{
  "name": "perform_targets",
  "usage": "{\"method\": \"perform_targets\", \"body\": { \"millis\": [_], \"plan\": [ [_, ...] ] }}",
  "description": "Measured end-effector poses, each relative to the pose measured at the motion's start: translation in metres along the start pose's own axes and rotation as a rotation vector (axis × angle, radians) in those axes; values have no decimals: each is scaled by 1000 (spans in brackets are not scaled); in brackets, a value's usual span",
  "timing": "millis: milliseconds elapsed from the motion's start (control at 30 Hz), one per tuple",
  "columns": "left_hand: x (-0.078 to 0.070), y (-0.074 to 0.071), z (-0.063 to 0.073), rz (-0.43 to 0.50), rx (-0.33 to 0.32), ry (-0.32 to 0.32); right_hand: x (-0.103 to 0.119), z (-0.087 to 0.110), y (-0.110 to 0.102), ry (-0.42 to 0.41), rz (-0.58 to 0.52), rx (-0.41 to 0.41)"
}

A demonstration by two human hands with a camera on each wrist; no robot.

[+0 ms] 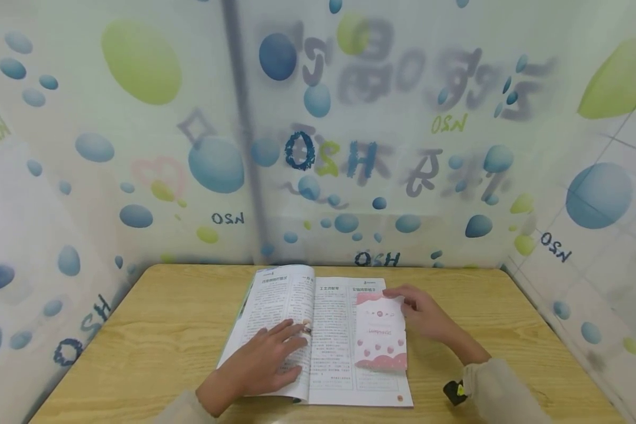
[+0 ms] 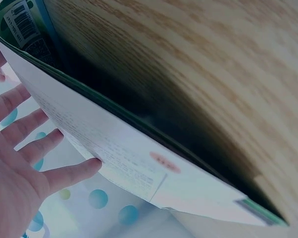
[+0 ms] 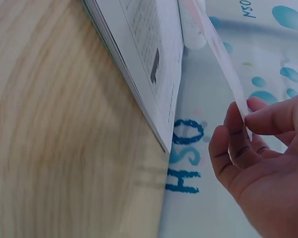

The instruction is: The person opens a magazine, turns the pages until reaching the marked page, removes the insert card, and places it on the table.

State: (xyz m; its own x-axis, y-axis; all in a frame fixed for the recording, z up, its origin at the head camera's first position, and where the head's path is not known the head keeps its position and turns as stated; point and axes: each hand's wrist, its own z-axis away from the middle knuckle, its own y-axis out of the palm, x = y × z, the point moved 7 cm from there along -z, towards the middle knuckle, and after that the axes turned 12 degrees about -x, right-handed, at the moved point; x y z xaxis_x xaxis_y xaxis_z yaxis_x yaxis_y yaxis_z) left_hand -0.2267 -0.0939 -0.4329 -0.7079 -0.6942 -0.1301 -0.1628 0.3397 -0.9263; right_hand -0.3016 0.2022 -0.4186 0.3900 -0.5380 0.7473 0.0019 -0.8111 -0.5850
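Observation:
An open magazine [image 1: 331,347] with printed text columns lies on the wooden table. My left hand [image 1: 262,360] rests on its left page with fingers spread; the left wrist view shows the fingertips [image 2: 93,164] against the page and the green cover's barcode [image 2: 23,27]. Over the right page is a pink and white card [image 1: 380,331] with strawberries and wavy pink borders. My right hand [image 1: 426,315] pinches this card at its upper right edge. Seen from the right wrist, the thumb and fingers grip the card's edge [image 3: 233,84], and the card stands off the page.
The wooden table [image 1: 175,312] extends to both sides of the magazine. A curtain [image 1: 318,194] printed with blue and green drops surrounds its back and sides. A small black item with a yellow mark [image 1: 454,393] is at the right sleeve's cuff.

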Motion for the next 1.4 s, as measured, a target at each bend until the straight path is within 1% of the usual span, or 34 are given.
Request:
{"method": "perform_targets", "body": {
  "millis": [167,400,500,767,933,1033,1200,1400],
  "plan": [
    [-1,-1,-1,1,-3,2,-3,1,-22,-14,46,-19],
    [1,1,0,34,26,-32,-11,4,-47,-59,118,-31],
    [2,1,0,46,26,-40,-17,8,-55,-71,145,-36],
    [0,2,0,45,0,-18,-33,21,-72,-114,191,-38],
    [0,0,1,38,-9,-16,-41,26,-77,-144,200,-29],
    [-1,-1,1,30,-16,-9,-46,28,-76,-161,210,-18],
    [0,-1,0,27,-6,-15,-56,31,-70,-157,277,17],
    [0,0,0,37,-1,-21,-61,33,-62,-143,361,57]
  ]
}}
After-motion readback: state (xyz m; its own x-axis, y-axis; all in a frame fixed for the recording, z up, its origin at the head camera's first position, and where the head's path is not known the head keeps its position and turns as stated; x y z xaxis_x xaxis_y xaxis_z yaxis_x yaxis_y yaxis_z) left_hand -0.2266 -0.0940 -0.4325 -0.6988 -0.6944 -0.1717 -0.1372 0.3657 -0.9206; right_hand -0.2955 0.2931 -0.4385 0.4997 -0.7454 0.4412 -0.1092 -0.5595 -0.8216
